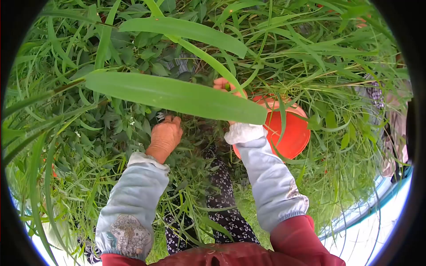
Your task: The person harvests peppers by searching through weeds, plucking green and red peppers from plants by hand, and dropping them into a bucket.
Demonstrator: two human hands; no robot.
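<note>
My left hand (167, 135) reaches into dark leafy plants (128, 117) dotted with small white flowers. Its fingers curl inward, and leaves hide whatever they grip. My right hand (228, 83) is partly covered by a long, broad grass blade (177, 96). Between its fingers is a small green piece (227, 87), too small to name for certain. Just right of and below that hand, an orange-red bucket (293, 135) stands tilted in the grass, partly behind my right sleeve (268, 170).
Tall grass (301, 48) surrounds the plants and hangs over the bucket. Long blades cross close to the camera. My legs in patterned trousers (222, 190) stand among the stems. Checked cloth (375, 95) shows at the right edge.
</note>
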